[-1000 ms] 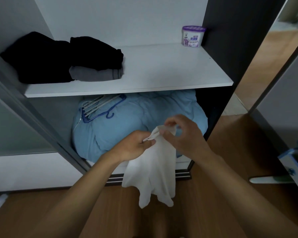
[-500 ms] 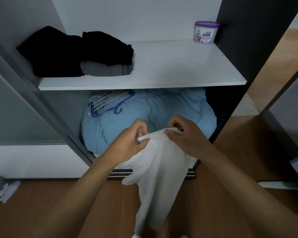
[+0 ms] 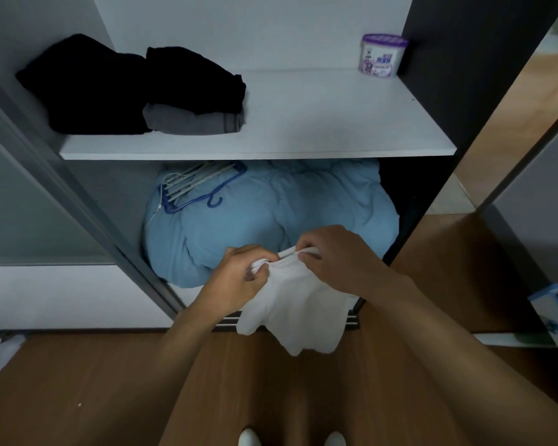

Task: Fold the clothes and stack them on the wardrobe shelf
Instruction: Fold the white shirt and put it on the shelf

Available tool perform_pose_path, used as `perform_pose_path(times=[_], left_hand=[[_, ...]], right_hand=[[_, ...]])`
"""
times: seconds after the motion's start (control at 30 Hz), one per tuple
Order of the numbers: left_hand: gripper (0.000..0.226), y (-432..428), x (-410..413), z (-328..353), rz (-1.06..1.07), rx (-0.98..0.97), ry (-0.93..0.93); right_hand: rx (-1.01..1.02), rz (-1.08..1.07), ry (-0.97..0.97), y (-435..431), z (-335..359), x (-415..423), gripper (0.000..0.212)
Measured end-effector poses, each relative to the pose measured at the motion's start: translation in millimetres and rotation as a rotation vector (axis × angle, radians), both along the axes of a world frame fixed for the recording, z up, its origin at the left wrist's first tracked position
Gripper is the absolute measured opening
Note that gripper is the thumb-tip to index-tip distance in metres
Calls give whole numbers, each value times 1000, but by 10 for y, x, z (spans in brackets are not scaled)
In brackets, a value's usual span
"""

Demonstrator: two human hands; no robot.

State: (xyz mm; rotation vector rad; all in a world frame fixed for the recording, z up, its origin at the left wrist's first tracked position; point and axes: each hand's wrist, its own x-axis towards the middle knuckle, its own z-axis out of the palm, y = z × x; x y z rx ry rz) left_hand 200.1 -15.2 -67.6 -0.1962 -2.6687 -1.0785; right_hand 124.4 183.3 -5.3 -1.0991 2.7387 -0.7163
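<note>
Both hands are up in front of the open wardrobe with a white garment point(image 3: 298, 304) bunched between them. The left hand point(image 3: 239, 278) has its fingers curled round one end of the top hem, and the right hand point(image 3: 335, 259) pinches the other end, so the cloth hangs loose below them over the wood floor point(image 3: 94, 391). Can't tell what kind of garment it is, since it's too crumpled and part of it is tucked behind the right wrist.

On the white shelf point(image 3: 319, 123) there's a black folded pile point(image 3: 81, 88) at the left (really dark, no folds readable), and beside it a black piece point(image 3: 194, 78) sitting on a grey folded one point(image 3: 190, 122). A purple-lidded tub point(image 3: 382, 56) stands at the back right corner; label too small to read.

Under the shelf, a blue duvet point(image 3: 287, 207) fills the space with some hangers point(image 3: 197, 188) lying on it, their upper ends hidden by the shelf edge. Something white point(image 3: 0, 352) lies at the far left on the floor, cut off by the frame.
</note>
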Motion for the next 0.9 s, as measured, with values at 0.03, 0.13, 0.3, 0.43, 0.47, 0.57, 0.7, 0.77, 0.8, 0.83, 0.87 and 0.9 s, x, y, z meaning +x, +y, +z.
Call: perform_pose_path(times=[0.03,0.13,0.3,0.43,0.47,0.57,0.7,0.77,0.8,0.83,0.87,0.9], left_hand=[[14,-5,-11,-17,-20,10,-11],[10,-29,-15,-92,-41,13,-119],[16,-114,23,-366,75,183,-325],[17,-206,20,-487,235,253,-387],[18,-250,12,-482,282,251,-377],[21,-448,-10,-425,408,231,-334],[26,-602,-33,-318,407,98,-270],[28,-604,-34,-277,359,11,-222],[29,-608,-28,-268,338,-28,-208],[30,-618,-24,-271,324,-53,-200],[30,-629,-19,-273,319,-72,-200],[30,-635,-16,-280,325,-91,-200]], right_hand=[[-40,-5,-9,-20,13,8,15],[-187,-10,-49,-64,91,20,14],[-363,11,-88,-77,249,11,16],[-335,67,-128,-38,234,-3,17],[-321,75,-149,-16,212,-18,18],[-193,61,-208,67,136,-99,28],[94,28,-301,146,20,-152,35],[144,8,-341,147,-20,-137,37],[162,1,-349,144,-31,-136,37],[176,3,-349,136,-38,-136,36],[184,6,-349,120,-45,-135,33],[181,5,-351,97,-56,-127,29]])
